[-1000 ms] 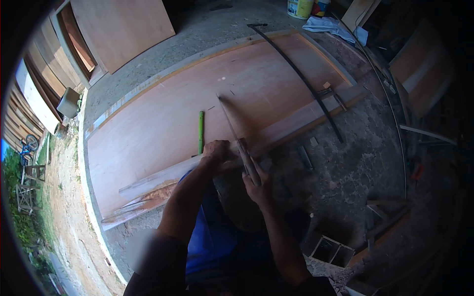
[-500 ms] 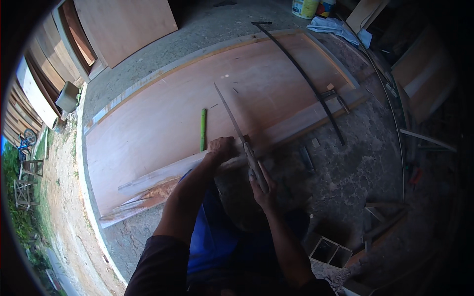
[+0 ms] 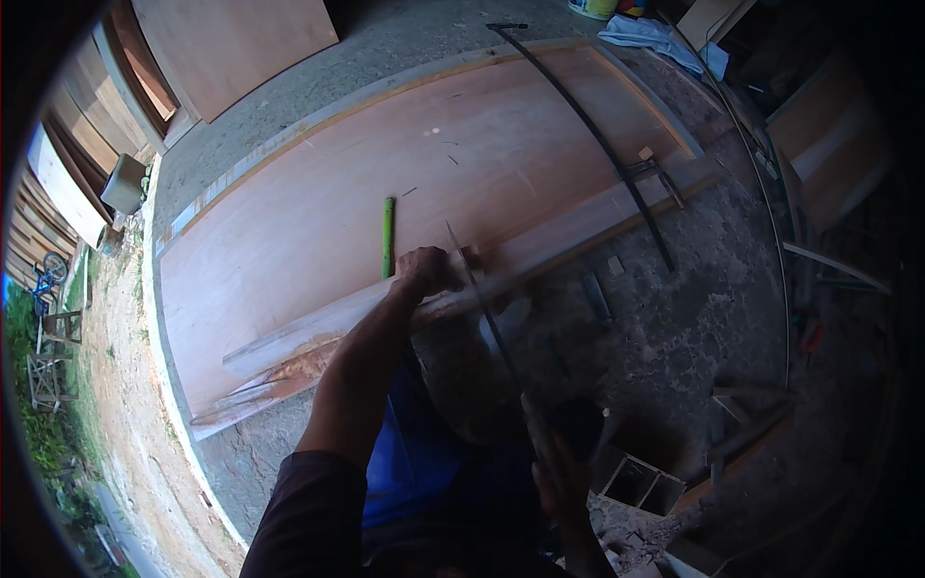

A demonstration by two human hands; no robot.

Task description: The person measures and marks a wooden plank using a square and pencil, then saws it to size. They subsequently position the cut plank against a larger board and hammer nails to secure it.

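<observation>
A handsaw [image 3: 495, 329] slants across the near edge of a large framed plywood panel [image 3: 299, 231]. Its grip is in my right hand [image 3: 561, 472], closed low near my legs, and the blade points up and away toward the panel. My left hand [image 3: 424, 270] is closed on a small piece of wood [image 3: 469, 256] at the panel's near edge, just left of the blade; most of that piece is hidden under the fingers. Beyond this hand a green stick [image 3: 388, 236] lies on the panel.
A long dark bar [image 3: 595, 135] crosses the panel's right side beside a metal clamp [image 3: 663, 183]. A hollow block [image 3: 640, 484] stands on the floor at lower right. Wooden boards [image 3: 231, 48] lean at far left; a pale cloth [image 3: 655, 40] lies at far right.
My right hand has drawn the saw back toward me, down and to the right. My left hand stays at the panel's edge; the whole view has shifted slightly.
</observation>
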